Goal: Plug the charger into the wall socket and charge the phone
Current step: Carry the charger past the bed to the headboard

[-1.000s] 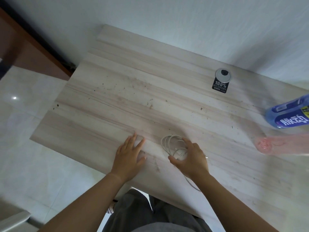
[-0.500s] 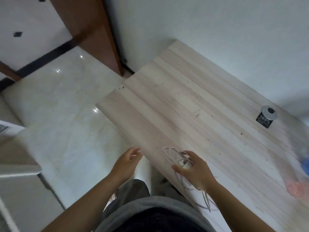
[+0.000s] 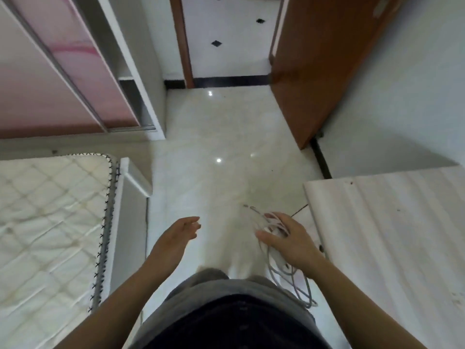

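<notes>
My right hand grips a bundle of white charger cable in the air over the floor, left of the table. Loops of the cable hang below the hand and a plug end sticks out past the fingertips. The charger's body is hidden in my palm, if it is there. My left hand hovers over the floor with its fingers apart and nothing in it. No phone and no wall socket show in this view.
A light wooden table is at the right. A bare mattress on its bed frame lies at the left. Ahead are glossy floor tiles, a pink sliding wardrobe, a brown door and a doorway.
I have turned left, away from the table, toward the room. My right hand lifted the cable off the tabletop and carries it. My left hand left the table.
</notes>
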Demonstrator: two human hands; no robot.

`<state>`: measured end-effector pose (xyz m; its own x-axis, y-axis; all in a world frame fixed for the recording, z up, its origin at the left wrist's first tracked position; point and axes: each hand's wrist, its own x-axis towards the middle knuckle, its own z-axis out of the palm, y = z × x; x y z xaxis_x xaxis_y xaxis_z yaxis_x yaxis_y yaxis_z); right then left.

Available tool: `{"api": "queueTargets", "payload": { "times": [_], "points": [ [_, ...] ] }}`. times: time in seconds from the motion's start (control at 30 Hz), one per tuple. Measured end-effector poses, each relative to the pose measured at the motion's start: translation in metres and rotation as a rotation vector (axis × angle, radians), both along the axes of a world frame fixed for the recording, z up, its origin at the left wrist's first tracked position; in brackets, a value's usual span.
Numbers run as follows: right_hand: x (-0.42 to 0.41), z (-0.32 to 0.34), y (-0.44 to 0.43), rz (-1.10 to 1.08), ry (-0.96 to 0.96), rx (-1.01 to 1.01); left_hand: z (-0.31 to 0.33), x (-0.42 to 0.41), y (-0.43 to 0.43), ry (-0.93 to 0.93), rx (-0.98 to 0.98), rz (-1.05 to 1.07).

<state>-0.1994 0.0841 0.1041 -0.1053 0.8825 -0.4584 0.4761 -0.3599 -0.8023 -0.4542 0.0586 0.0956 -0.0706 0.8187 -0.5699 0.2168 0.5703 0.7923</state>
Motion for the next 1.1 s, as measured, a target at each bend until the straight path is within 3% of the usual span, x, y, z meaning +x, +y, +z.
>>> {"api": "queueTargets", "payload": {
  "times": [0.17, 0.33, 0.5, 0.87, 1.1],
  "points": [
    [-0.105, 0.01, 0.047, 0.202, 0.08, -0.02, 0.019, -0.076, -0.023, -0.052, 0.048, 0.318],
    [-0.157, 0.008, 0.074, 0.347, 0.091, -0.045, 0.023, -0.108, -0.044, -0.085, 0.057, 0.56],
    [-0.18, -0.002, 0.109, 0.351, 0.078, -0.1, 0.022, -0.13, -0.021, -0.068, 0.04, 0.626],
    [-0.221, -0.002, 0.306, 0.267, 0.103, -0.031, 0.02, -0.2, 0.196, -0.068, 0.062, 0.552],
    [-0.295, 0.001, 0.449, 0.37, 0.155, -0.042, 0.03, -0.253, 0.318, -0.026, 0.084, 0.645]
  ]
}}
